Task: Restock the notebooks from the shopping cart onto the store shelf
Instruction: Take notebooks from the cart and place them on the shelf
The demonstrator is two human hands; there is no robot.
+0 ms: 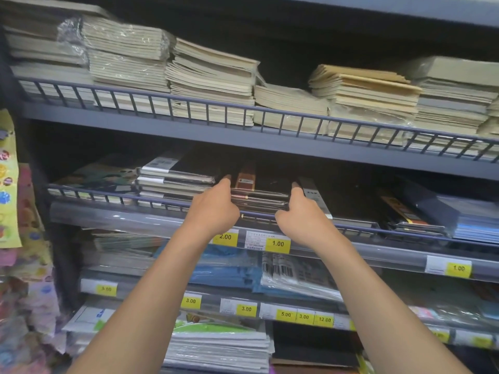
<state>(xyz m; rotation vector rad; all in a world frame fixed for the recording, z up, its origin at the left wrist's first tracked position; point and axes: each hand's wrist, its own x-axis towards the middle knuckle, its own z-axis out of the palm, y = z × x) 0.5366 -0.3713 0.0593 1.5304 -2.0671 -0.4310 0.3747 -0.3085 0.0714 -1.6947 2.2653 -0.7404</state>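
Observation:
A small stack of dark notebooks (260, 197) lies on the middle shelf (405, 259), just behind its wire rail. My left hand (213, 209) presses against the stack's left side, fingers pointing into the shelf. My right hand (303, 214) grips the stack's right side, so both hands hold the stack between them. A brown-banded notebook (245, 177) lies on top of the stack. The shopping cart is out of view.
Black notebooks with white bands (175, 176) sit left of the stack, and more dark notebooks (405, 214) lie to its right. Beige notebook piles (213, 85) fill the upper shelf. Lower shelves hold blue and white packs behind yellow price tags (278, 243). Sticker sheets (10, 184) hang at far left.

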